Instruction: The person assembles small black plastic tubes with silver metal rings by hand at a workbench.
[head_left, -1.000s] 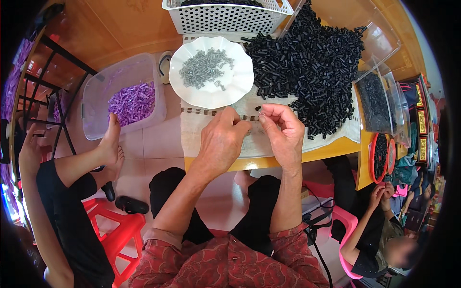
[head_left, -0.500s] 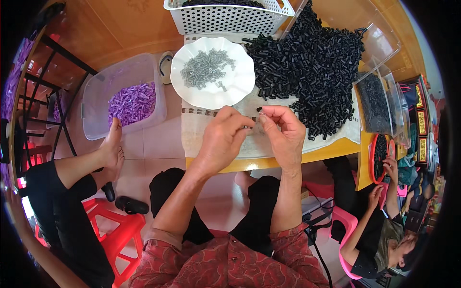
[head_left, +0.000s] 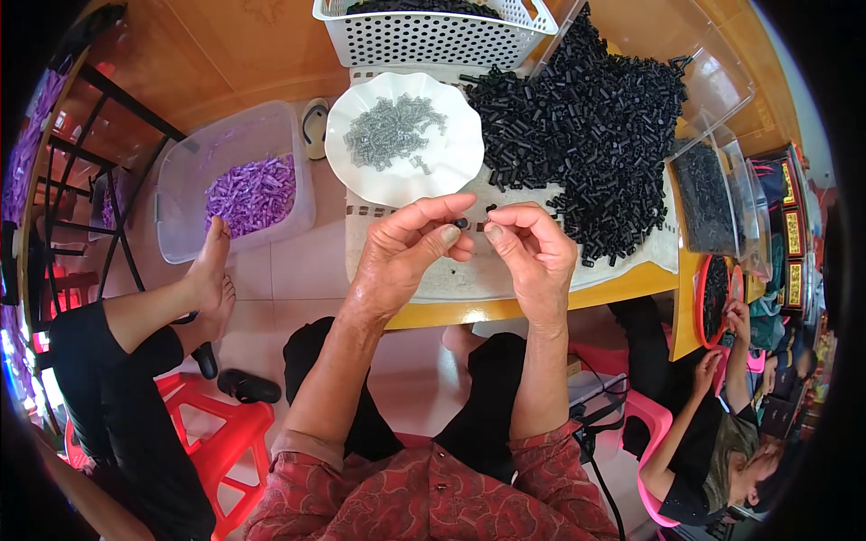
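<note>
My left hand (head_left: 397, 248) holds a small black cylindrical piece (head_left: 461, 223) between its thumb and fingers, one end turned toward my right hand. Just across a narrow gap, my right hand (head_left: 539, 257) pinches thumb against forefinger; something tiny at those tips is too small to name. Both hands hover over the pale cloth (head_left: 433, 287) at the table's front edge. Beyond my left hand stands a white scalloped plate (head_left: 465, 153) bearing a heap of small silvery-clear pieces (head_left: 392, 133). A large pile of black cylindrical pieces (head_left: 595, 135) spreads past my right hand.
A white perforated basket (head_left: 433, 41) of black pieces stands at the back. Clear boxes (head_left: 713, 198) line the right side. On the floor at left sits a clear tub (head_left: 176, 212) with purple pieces, near a red stool (head_left: 216, 433). Other people sit on both sides.
My left hand has turned and drawn slightly back from my right, so the black piece in it now shows. My right hand has hardly moved.
</note>
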